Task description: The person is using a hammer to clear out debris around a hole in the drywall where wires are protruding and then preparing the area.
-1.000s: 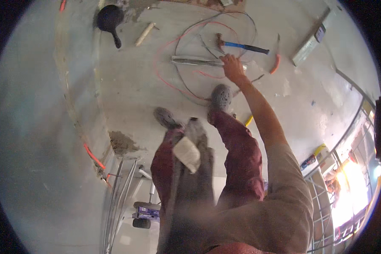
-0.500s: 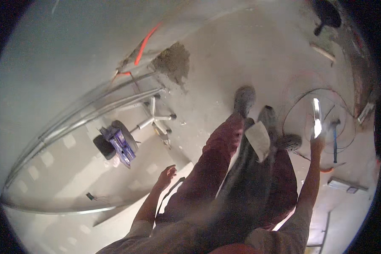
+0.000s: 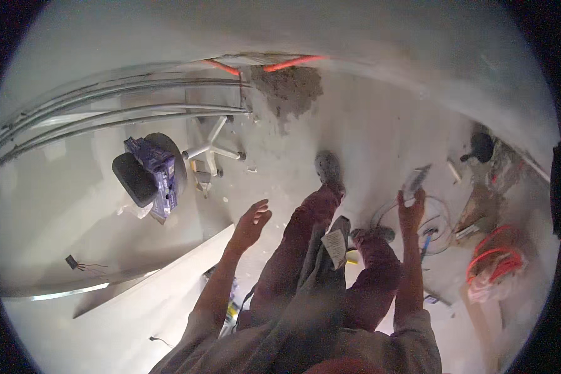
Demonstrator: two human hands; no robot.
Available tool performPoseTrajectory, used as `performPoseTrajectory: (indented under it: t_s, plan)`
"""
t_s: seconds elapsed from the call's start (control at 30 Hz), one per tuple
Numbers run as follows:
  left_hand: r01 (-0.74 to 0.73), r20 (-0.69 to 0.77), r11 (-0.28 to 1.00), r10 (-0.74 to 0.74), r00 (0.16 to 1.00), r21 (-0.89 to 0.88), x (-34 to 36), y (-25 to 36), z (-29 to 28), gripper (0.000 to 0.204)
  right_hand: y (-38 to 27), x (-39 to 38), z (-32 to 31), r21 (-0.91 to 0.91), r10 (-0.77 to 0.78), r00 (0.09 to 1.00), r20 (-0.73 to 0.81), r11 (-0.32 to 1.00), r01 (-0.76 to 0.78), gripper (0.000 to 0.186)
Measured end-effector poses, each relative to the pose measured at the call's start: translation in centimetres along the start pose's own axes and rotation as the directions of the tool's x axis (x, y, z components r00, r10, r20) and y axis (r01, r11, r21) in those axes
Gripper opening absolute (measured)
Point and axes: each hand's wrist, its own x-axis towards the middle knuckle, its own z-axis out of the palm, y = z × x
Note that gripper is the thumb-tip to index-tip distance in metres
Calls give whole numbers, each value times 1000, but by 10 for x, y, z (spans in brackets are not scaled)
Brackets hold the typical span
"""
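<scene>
My right hand (image 3: 411,212) is held out low to the right, closed round a flat grey blade-like thing (image 3: 416,178) whose exact kind is blurred. Beneath that hand, on the pale floor, lie a loop of thin cable (image 3: 447,225) and a blue-handled tool (image 3: 426,242). My left hand (image 3: 254,221) hangs in the air on the left, fingers loosely apart, holding nothing. A long white panel (image 3: 162,274) is nearest to it. Dark cloth with a pale tag (image 3: 335,248) hangs in front of my legs.
A dark swivel chair (image 3: 135,181) bears a purple package (image 3: 163,181) on the left. Metal profiles (image 3: 124,118) run beyond it, near an orange tube (image 3: 296,62) and a rubble patch (image 3: 293,90). Orange tubing (image 3: 498,265) in clear plastic and a black object (image 3: 480,146) lie right.
My view has turned to the right, and orange tubing has come into sight there. My right hand has swung forward with the flat thing, and one foot has stepped. My left hand stays empty.
</scene>
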Motion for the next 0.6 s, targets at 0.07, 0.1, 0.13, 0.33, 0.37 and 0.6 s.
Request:
performPoseTrajectory:
  t_s: [0.07, 0.1, 0.13, 0.33, 0.37, 0.6]
  plan:
    - [-87, 7, 996, 88, 996, -24, 12, 26, -5, 51, -61, 23, 17, 190, -54, 997, 57, 981, 42, 60]
    - [-121, 13, 993, 121, 993, -7, 19, 41, -8, 54, -108, 34, 21, 209, -132, 987, 92, 972, 110, 59]
    - [-159, 25, 987, 159, 987, 9, 31, 55, -14, 58, -156, 45, 25, 223, -203, 972, 122, 959, 173, 58]
    - [-396, -339, 899, 319, 885, -187, 125, 97, -45, 68, -325, 102, 131, 366, -567, 791, 229, 803, 470, 57]
    - [-388, -362, 920, 345, 866, -51, 141, 99, -57, 59, -340, 112, 154, 410, -622, 763, 177, 751, 517, 58]
    - [-540, -727, 833, 446, 522, 123, 252, 117, -94, 23, -402, 175, 289, 542, -724, 684, -86, 542, 642, 63]
